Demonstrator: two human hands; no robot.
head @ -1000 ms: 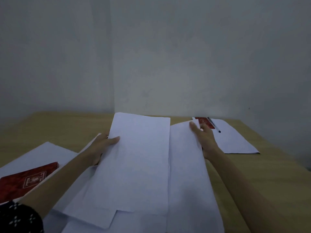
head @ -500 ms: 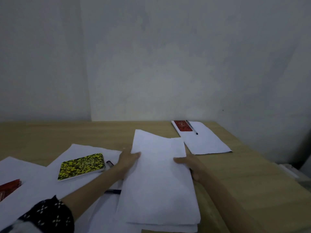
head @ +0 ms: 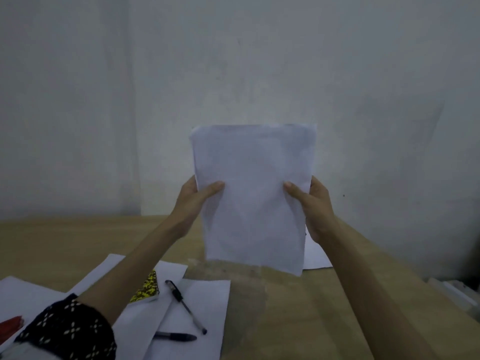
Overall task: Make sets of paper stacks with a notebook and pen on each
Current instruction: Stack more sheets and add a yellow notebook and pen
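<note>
I hold a white paper stack (head: pixel 253 193) upright above the wooden table (head: pixel 298 315). My left hand (head: pixel 196 201) grips its left edge and my right hand (head: pixel 313 203) grips its right edge. Below on the left, a yellow-and-black patterned notebook (head: pixel 146 288) peeks from behind my left forearm on loose white sheets (head: pixel 205 305). A black pen (head: pixel 185 305) lies slanted on those sheets, and a second black pen (head: pixel 175 336) lies lower down. A red notebook (head: pixel 10 326) shows at the far left edge. Another paper sheet (head: pixel 315 257) lies behind the held stack.
Grey walls meet in a corner behind the table. The table's right edge runs diagonally at the lower right, with pale objects (head: pixel 457 294) beyond it. Bare wood lies under and right of the held stack.
Both hands gathered the spread sheets into one stack and lifted it off the table to stand upright. The view also shifted, so the far red notebook and pen are now hidden.
</note>
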